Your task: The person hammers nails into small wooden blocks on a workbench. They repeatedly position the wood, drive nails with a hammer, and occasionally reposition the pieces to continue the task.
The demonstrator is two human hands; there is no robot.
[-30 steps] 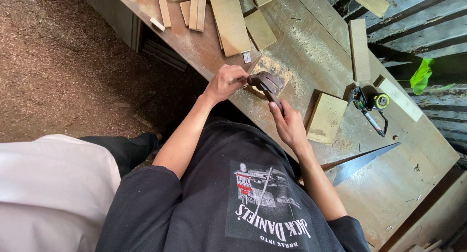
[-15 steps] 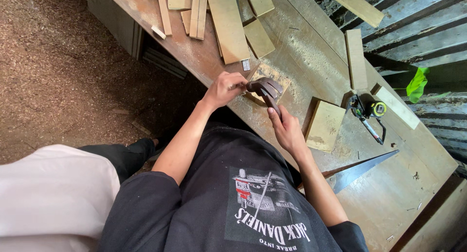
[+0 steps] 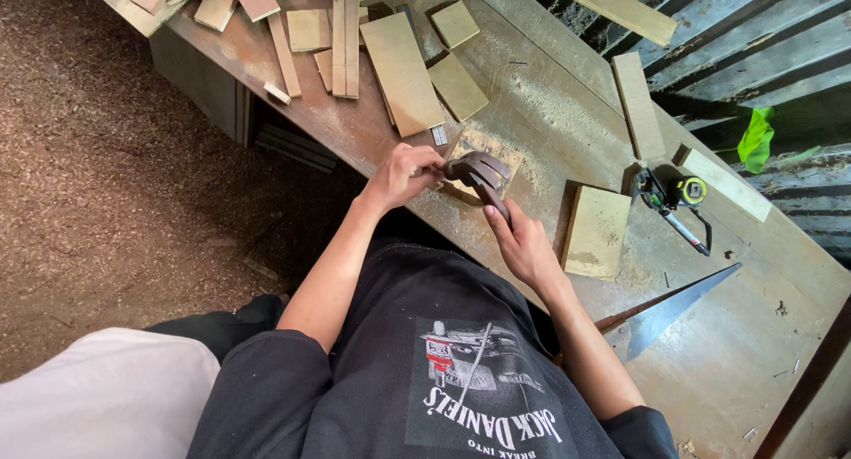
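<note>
Both hands grip: right hand [image 3: 523, 246] hides the hammer [image 3: 479, 174] handle, left hand [image 3: 403, 174] pinches something unseen beside its head.

This is a rough woodworking shop, partly open to the outside. A long, worn workbench [image 3: 532, 96] runs across the view, its top scratched and dusted with pale sawdust [image 3: 567, 113]. Offcuts of board [image 3: 403, 73] and thin wooden strips [image 3: 341, 47] lie scattered over it, with a thicker square block [image 3: 596, 231] near the edge. A handsaw [image 3: 678, 307] rests on the bench, and a tape measure [image 3: 690, 191] sits beside a small hand tool. The ground [image 3: 106, 175] under the bench is bare earth covered in wood shavings. Corrugated metal sheeting [image 3: 753, 42] stands behind the bench, with a green leaf [image 3: 756, 138] showing beyond it.
</note>
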